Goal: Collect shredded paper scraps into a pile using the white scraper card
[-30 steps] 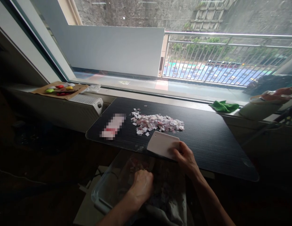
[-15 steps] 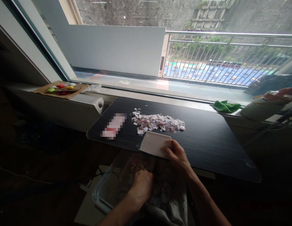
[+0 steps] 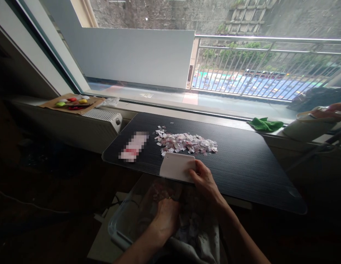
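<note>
My right hand (image 3: pixel 204 178) grips a thin white plastic scraper (image 3: pixel 177 167) by its right end, thumb on top. The scraper has a small hole in one corner and is at the front edge of the black table (image 3: pixel 241 165). Just beyond it lies a heap of small cut paper pieces (image 3: pixel 186 143). My left hand (image 3: pixel 167 216) reaches down into a clear plastic bin (image 3: pixel 115 223) below the table edge; its fingers are hidden in shadow. More paper pieces (image 3: pixel 193 223) show dimly inside the bin, beside grey cloth (image 3: pixel 208 242).
A pixelated pink and red strip (image 3: pixel 133 146) lies on the table's left. On the sill, a green cloth (image 3: pixel 265 124) and a pale container (image 3: pixel 304 124) stand to the right. Brown paper with colourful items (image 3: pixel 73 102) rests at the left, near a white radiator (image 3: pixel 104 117).
My right hand and the scraper have shifted slightly left along the table edge. My left hand stays in the bin, nearly unmoved. The paper heap looks the same.
</note>
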A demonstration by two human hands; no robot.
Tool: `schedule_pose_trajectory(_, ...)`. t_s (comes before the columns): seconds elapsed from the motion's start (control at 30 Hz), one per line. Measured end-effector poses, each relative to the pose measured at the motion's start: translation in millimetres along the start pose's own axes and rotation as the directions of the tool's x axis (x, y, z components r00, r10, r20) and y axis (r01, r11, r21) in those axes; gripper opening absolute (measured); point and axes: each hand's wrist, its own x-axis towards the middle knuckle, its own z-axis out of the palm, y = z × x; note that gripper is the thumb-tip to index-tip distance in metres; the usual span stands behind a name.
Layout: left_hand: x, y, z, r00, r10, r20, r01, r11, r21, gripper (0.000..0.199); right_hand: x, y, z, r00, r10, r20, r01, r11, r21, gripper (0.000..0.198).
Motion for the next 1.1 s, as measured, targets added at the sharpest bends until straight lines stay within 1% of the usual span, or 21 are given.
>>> schedule_pose_trajectory(0.13,1.0,0.6,0.1,1.000,0.014,-0.001,-0.014,1.000,-0.003,0.028,0.2,-0.8,-0.4,0.998,0.007,-0.058,-0.008,1.000,-0.014,0.025)
schedule_pose_trajectory(0.3,2.4,-0.8,3.5,1.000,0.013,-0.009,-0.013,1.000,-0.005,0.028,-5.6,-1.0,-2.4,1.000,-0.006,0.020,0.006,1.000,-0.019,0.021)
schedule_pose_trajectory(0.37,2.5,-1.0,4.2,1.000,0.012,-0.007,-0.012,1.000,0.005,0.027,-7.4,-0.2,-5.2,1.000,0.004,0.006,-0.004,1.000,0.005,0.022)
schedule_pose_trajectory(0.47,2.2,0.0,3.4,1.000,0.003,-0.004,-0.003,1.000,0.024,0.027,-8.5,2.2,-9.2,0.998,0.041,-0.056,-0.040,0.999,0.020,0.025)
schedule_pose_trajectory(0.67,-2.7,-1.6,1.2,0.999,0.012,-0.041,-0.011,1.000,0.018,0.029,-8.7,5.1,-16.7,0.999,0.026,-0.036,-0.024,0.997,0.080,0.025)
schedule_pose_trajectory(0.77,-7.5,-11.3,5.9,0.996,0.002,-0.084,0.000,1.000,0.020,0.029,-2.0,2.4,-27.0,0.992,0.030,-0.120,-0.024,0.999,0.047,0.028)
schedule_pose_trajectory(0.83,-10.2,-20.3,9.8,0.990,-0.027,-0.136,0.030,0.999,0.015,0.028,6.1,-1.2,-33.1,0.983,0.002,-0.184,0.001,1.000,0.016,0.028)
schedule_pose_trajectory(0.9,-12.0,-28.8,12.0,0.985,-0.064,-0.160,0.065,0.998,0.004,0.028,16.2,-5.3,-34.8,0.975,-0.035,-0.220,0.034,0.999,-0.008,0.026)
schedule_pose_trajectory(1.0,-12.6,-36.2,11.0,0.984,-0.100,-0.146,0.100,0.995,-0.004,0.028,32.6,-9.9,-27.0,0.971,-0.079,-0.227,0.067,0.996,-0.060,0.026)
schedule_pose_trajectory(1.1,-12.0,-36.1,8.5,0.985,-0.122,-0.124,0.122,0.992,-0.011,0.027,44.8,-10.5,-16.1,0.970,-0.135,-0.204,0.110,0.985,-0.129,0.027)
